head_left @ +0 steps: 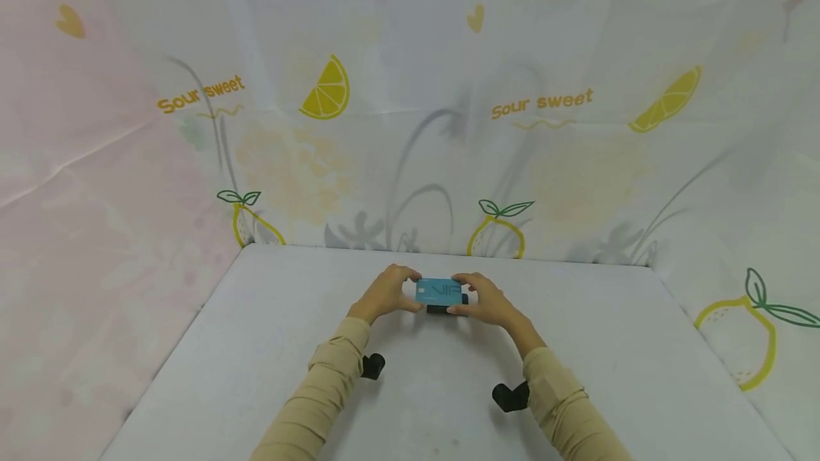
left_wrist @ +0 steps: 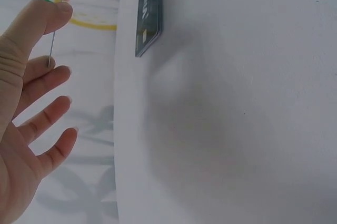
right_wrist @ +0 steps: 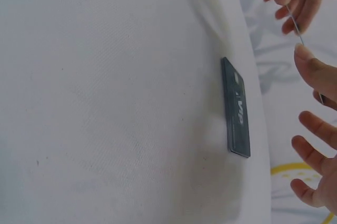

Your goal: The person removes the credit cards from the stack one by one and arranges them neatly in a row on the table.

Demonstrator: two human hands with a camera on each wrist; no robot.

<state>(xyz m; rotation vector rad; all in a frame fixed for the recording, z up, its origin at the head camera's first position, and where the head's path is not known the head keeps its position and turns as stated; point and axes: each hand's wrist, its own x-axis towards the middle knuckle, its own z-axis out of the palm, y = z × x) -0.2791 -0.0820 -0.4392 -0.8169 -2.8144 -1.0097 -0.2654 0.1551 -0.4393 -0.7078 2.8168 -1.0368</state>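
Note:
Thumb and fingers of my left hand (head_left: pixel 386 293) pinch the left end of a light blue card (head_left: pixel 438 292) with a chip and large "VIP" lettering. At its right end, my right hand (head_left: pixel 485 299) pinches the same card. Both wrist views show the card almost edge-on as a thin line, held above the table. Below it lies a dark card (right_wrist: pixel 238 109) with "VIP" on it, its edge thick like a small stack. From the head, this dark card (head_left: pixel 439 310) is partly covered by the blue one. The remaining fingers of each hand are spread apart.
The white table (head_left: pixel 256 361) ends at the back against a hanging cloth (head_left: pixel 410 162) printed with lemons and "Sour sweet". Black wrist devices (head_left: pixel 511 397) stick out beside the beige sleeves (head_left: pixel 320 390).

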